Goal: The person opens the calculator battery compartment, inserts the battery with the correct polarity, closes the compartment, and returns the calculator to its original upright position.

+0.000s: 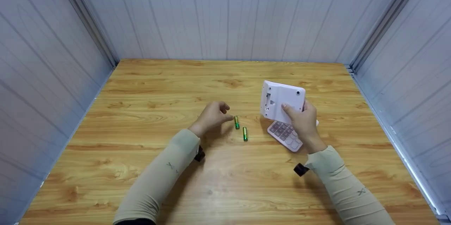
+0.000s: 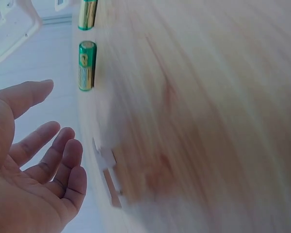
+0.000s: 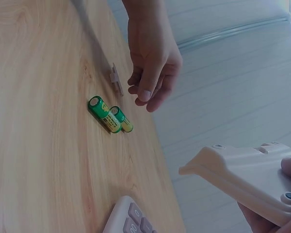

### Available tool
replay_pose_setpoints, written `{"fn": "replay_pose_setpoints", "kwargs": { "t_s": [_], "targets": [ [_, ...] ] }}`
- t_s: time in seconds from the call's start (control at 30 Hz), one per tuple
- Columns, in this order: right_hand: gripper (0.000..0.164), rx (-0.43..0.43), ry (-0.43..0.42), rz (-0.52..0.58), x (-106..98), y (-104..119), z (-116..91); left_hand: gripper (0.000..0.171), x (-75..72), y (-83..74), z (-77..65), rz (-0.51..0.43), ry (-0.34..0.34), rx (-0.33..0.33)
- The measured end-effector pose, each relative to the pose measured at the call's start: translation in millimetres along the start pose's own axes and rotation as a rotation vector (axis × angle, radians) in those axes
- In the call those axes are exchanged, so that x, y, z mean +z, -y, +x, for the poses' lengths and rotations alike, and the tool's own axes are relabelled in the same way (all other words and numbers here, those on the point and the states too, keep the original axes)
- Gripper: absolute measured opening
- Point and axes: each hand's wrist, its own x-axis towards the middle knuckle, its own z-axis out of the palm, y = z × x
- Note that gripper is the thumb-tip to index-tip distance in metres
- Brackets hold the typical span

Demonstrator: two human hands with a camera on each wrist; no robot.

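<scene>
My left hand hovers just left of two green-and-gold batteries, its fingers loosely bent and holding nothing. In the left wrist view the nearer battery stands apart from the thumb. My right hand grips a pale device above the table, thumb on its back. That back faces up, with an uncovered battery compartment along the left side; no battery shows in it. Below the device lies a pink calculator with grey keys, partly hidden by the device and right hand.
A small pale flat piece with tabs, like a battery cover, lies on the wooden table near the left hand; the head view does not show it. Pale panel walls stand behind and on both sides of the table.
</scene>
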Motion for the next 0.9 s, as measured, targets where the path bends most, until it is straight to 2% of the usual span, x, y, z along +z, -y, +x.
{"fn": "replay_pose_setpoints", "kwargs": {
  "t_s": [0.47, 0.9],
  "targets": [
    [0.042, 0.011, 0.012, -0.027, -0.2, 2.2, -2.1, 0.032, 22.3, -12.1, 8.6, 0.047, 0.003, -0.01],
    [0.043, -0.004, 0.004, -0.026, -2.3, 0.2, -1.5, 0.025, 32.2, -12.6, 16.7, 0.15, -0.024, -0.02]
  ]
}}
